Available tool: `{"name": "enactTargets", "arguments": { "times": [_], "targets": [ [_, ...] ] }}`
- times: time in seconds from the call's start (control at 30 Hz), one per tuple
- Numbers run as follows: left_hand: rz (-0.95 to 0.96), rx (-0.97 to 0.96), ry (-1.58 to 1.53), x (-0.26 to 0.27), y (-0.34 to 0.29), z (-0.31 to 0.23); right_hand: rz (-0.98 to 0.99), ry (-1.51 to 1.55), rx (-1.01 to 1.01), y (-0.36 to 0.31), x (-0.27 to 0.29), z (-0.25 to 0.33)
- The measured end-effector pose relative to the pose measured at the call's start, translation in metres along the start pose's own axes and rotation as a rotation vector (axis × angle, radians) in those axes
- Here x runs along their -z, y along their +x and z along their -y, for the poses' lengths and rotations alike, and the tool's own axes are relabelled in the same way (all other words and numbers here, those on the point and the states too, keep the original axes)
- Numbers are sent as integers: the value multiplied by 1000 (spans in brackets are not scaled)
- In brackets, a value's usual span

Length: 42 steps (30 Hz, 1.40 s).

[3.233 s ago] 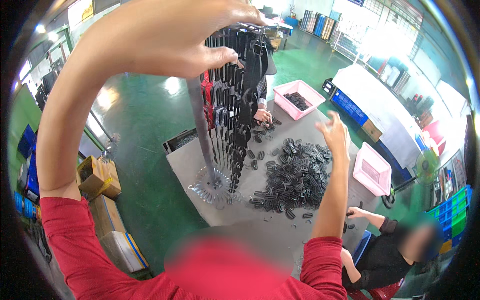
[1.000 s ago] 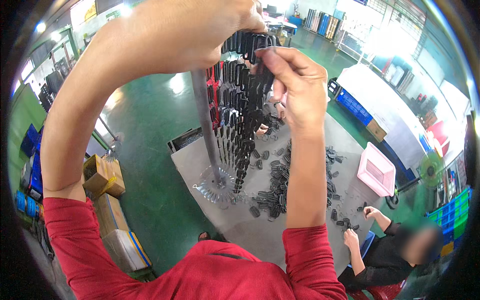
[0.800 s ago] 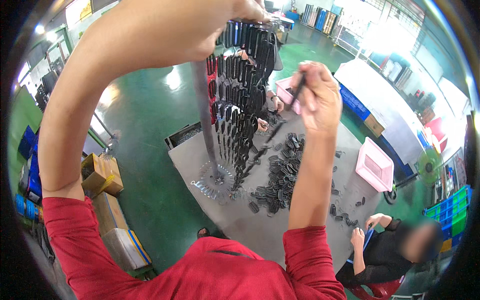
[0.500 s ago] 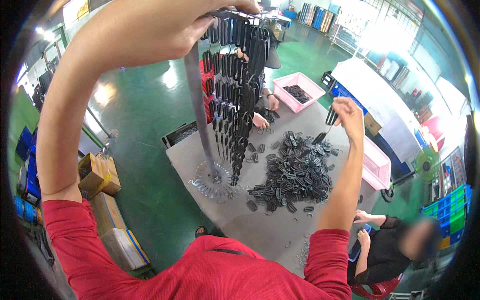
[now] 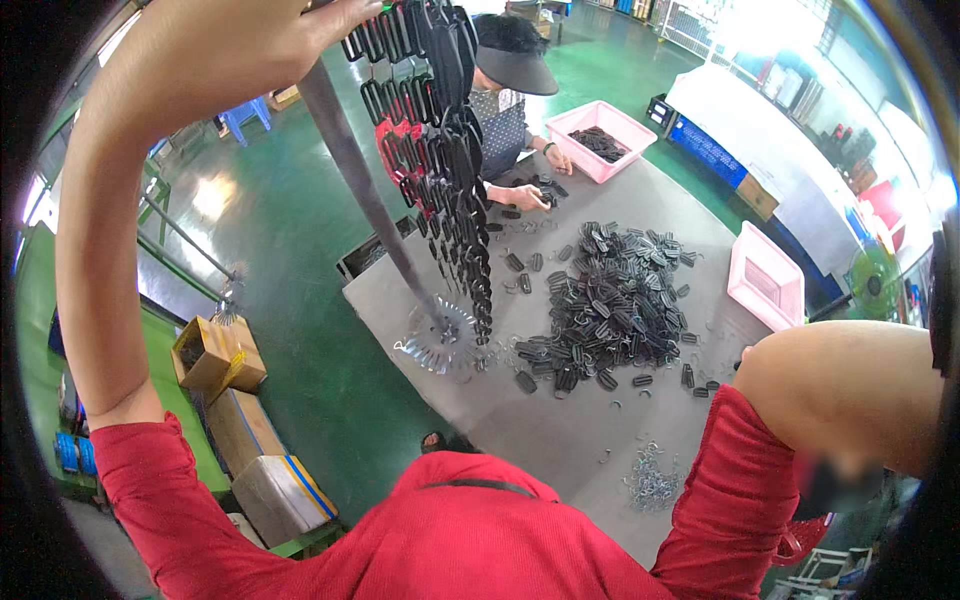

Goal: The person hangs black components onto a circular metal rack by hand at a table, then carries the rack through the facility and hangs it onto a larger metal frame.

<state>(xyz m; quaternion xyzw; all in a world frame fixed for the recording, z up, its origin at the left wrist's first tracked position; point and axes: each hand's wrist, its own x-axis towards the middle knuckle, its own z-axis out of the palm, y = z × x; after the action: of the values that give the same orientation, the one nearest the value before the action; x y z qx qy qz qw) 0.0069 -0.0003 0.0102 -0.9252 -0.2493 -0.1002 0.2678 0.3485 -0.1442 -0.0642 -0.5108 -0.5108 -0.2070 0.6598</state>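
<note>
**Shiny green floor [image 5: 310, 330], flat grey table [image 5: 520, 420], and a right hand gone from sight**

Half a second ago, the right hand dangles slim black pieces over the big heap of black oval slotted pieces [image 5: 615, 310]. Now the bare right arm [image 5: 850, 390] bends away to the far right and its hand is hidden, so I can't tell what it holds. I think only the left hand [image 5: 285, 35] is at work by the hanging bunch of black oval pieces [image 5: 450, 70] for now.

That hand is up high. Its thumb sticks out by the bunch's top, but its fingers run out of view, so I can't tell how tightly they close. The bunch hangs just right of the thumb, beside the round grey pole [image 5: 375, 200]. The heap lies well below, on the table.
</note>
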Motion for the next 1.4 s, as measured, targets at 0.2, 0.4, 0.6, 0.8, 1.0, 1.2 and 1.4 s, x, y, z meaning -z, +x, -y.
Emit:
{"name": "enactTargets", "arguments": {
  "times": [0.2,0.4,0.6,0.8,1.0,1.2,1.4],
  "targets": [
    [-117,-1,31,-10,7,-27,171,-253,-203,-15,19,-68],
    [-14,139,124,9,-7,-20,189,-81,-211,-14,-3,-64],
    [-138,81,54,7,-9,-32,264,-137,-293,-26,2,-92],
    [-13,163,-31,19,-11,-39,434,-353,-363,-32,1,-125],
    [100,261,-93,10,-17,-31,113,96,-81,6,-6,-18],
    [-95,127,-99,17,-25,-36,137,521,36,8,-59,51],
    [72,168,-85,23,-25,-29,291,432,102,-70,-161,79]
  ]
}}
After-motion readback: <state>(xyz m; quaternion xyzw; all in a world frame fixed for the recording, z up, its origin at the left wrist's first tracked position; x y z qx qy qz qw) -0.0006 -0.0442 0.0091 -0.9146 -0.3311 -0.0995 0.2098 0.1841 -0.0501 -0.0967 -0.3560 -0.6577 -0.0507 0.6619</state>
